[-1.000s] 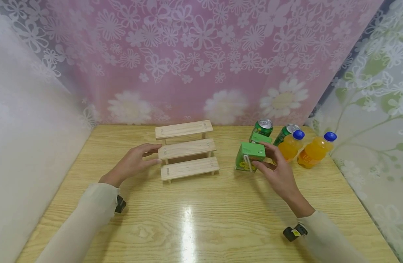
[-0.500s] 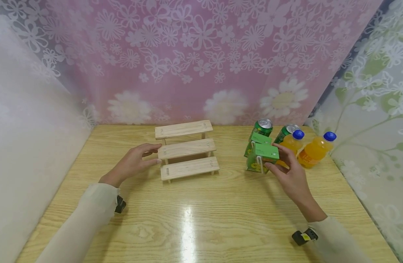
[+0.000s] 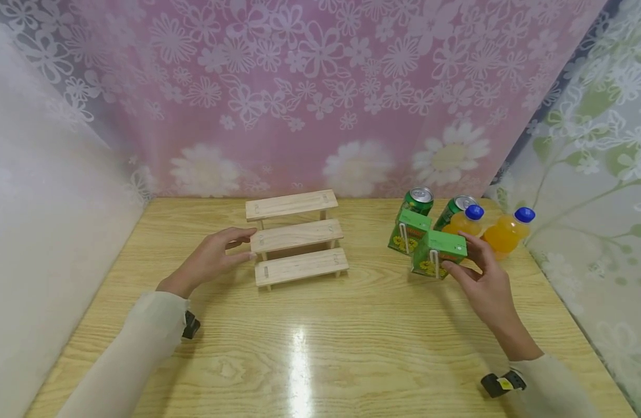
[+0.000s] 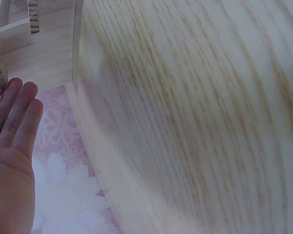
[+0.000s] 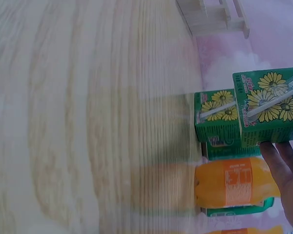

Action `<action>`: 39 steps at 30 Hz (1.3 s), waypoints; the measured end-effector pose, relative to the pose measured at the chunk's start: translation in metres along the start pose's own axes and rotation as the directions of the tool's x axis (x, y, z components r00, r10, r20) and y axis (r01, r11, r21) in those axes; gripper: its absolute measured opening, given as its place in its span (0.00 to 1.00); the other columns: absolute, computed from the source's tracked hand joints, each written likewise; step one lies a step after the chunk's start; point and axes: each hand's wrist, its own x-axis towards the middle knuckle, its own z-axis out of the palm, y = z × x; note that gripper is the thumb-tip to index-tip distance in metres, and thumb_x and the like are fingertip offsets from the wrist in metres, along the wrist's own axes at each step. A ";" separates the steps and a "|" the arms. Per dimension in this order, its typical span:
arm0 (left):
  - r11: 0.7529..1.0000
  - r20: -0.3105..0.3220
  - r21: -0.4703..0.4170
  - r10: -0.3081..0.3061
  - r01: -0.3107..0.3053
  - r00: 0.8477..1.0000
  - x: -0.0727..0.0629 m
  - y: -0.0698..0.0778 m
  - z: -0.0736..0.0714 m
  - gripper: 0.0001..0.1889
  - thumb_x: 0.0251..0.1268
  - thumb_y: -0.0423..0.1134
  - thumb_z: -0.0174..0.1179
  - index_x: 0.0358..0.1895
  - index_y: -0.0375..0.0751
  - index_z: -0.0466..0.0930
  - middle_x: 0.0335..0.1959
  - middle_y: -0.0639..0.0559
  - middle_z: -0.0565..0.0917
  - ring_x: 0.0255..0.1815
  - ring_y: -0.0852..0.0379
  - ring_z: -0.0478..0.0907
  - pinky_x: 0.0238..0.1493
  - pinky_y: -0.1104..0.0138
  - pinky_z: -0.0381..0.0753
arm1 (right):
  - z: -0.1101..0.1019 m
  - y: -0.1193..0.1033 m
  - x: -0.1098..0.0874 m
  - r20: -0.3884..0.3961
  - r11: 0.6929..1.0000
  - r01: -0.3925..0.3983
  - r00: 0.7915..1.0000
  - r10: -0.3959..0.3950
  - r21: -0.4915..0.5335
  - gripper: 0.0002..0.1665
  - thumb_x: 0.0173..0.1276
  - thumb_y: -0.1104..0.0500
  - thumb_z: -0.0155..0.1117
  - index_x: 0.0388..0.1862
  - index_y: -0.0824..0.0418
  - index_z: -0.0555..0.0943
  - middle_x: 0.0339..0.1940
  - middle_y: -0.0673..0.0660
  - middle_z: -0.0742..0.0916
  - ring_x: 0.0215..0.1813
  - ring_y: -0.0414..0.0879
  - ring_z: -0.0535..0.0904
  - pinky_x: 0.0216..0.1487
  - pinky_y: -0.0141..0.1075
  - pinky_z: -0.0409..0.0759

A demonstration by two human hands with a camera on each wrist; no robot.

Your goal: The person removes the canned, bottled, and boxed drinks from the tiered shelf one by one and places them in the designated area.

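Observation:
My right hand (image 3: 485, 278) holds a green drink carton (image 3: 436, 253) with a white straw on its side, thumb in front and fingers behind. In the right wrist view, this carton (image 5: 268, 105) is raised off the table. A second green carton (image 3: 410, 230) stands just behind and to the left of it. My left hand (image 3: 211, 258) holds the left end of a wooden three-step shelf (image 3: 299, 235), at the middle step. The left wrist view shows its fingers (image 4: 22, 112) fairly straight, tips against the wood; the thumb is mostly cut off.
Two green cans (image 3: 418, 200) stand behind the cartons, one partly hidden. Two orange drink bottles (image 3: 506, 232) with blue caps stand at the right. All are on a wood-grain table (image 3: 237, 360) enclosed by flowered curtains (image 3: 320, 104).
My right hand has carried the drink carton rightward, away from the shelf, uncovering the second carton behind it. The left hand has stayed at the shelf.

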 end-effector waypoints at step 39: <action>0.999 0.000 0.019 0.040 -0.040 0.999 0.002 -0.001 -0.001 0.33 0.79 0.47 0.69 0.81 0.44 0.72 0.78 0.40 0.77 0.77 0.33 0.76 0.78 0.40 0.78 | -0.066 0.056 -0.022 -0.119 0.987 -0.125 0.986 0.113 -0.098 0.43 0.77 0.70 0.70 0.86 0.56 0.66 0.60 0.27 0.79 0.59 0.22 0.76 0.51 0.10 0.80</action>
